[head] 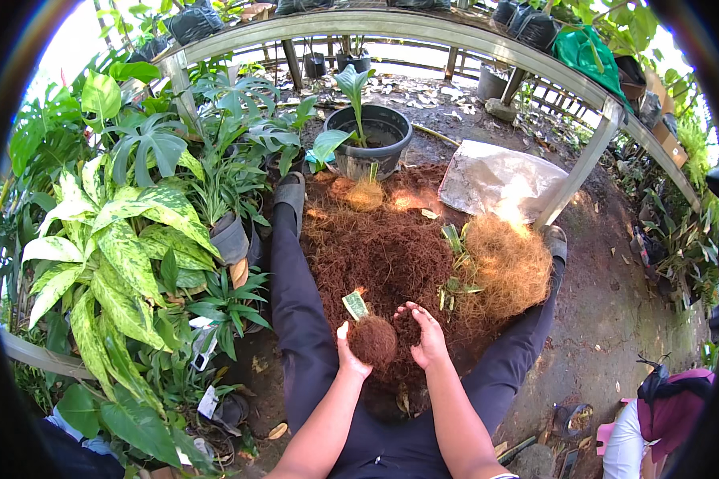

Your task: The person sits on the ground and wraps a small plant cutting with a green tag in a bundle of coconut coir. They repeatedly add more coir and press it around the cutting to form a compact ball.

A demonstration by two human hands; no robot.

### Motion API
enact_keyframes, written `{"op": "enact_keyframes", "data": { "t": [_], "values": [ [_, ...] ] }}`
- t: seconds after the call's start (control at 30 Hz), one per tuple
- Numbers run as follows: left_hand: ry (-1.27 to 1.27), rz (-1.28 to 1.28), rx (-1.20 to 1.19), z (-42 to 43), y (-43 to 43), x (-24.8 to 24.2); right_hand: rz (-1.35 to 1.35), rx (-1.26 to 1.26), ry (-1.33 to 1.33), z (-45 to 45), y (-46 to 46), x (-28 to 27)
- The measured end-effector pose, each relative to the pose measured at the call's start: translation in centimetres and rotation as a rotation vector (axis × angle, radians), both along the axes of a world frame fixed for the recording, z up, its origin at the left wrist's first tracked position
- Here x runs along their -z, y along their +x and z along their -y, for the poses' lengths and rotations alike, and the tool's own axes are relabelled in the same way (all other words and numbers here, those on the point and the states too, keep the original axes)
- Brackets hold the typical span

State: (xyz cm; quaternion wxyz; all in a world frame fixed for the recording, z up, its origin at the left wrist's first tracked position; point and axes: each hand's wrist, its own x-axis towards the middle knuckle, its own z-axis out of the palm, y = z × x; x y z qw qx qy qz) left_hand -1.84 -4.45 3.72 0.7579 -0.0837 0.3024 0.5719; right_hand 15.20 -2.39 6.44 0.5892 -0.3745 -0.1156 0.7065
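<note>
My left hand [352, 354] cups a round ball of brown coir [374, 341]. A short cut piece of variegated green leaf [355, 305] stands up from the top of that ball. Facing it, my right hand [426, 336] is curved around a small clump of loose coco peat [406, 330], just right of the ball and apart from it. Beneath both hands spreads a heap of dark brown coco peat [389, 257] between my outstretched legs. A finished-looking fibre ball [364, 196] with a leaf stub rests at the heap's far side.
Tan coconut fibre [506, 263] lies against my right leg, with leaf cuttings [453, 238] beside it. Behind the heap are a black pot [369, 152] with a plant and a plastic sack [503, 176]. Potted foliage [120, 239] crowds the left; a bench frame [359, 25] arches overhead. Someone's sleeve [674, 407] shows lower right.
</note>
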Motion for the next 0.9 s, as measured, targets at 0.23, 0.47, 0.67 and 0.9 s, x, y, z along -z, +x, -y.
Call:
{"op": "enact_keyframes", "data": {
  "t": [0.23, 0.47, 0.67, 0.9],
  "values": [
    [-0.02, -0.007, 0.06, 0.0, 0.2, 0.4, 0.067, 0.071, -0.007, -0.4, -0.8, 0.9],
    [-0.08, 0.013, 0.091, 0.3, 0.5, 0.2, 0.126, 0.1, 0.077, -0.6, -0.4, 0.6],
    [-0.095, -0.011, 0.13, 0.1, 0.5, -0.3, 0.219, 0.133, 0.182, -0.6, -1.0, -0.2],
    [-0.066, 0.002, 0.165, 0.2, 0.6, -0.5, 0.562, -0.025, 0.301, -0.2, -1.9, -0.7]
  ]
}}
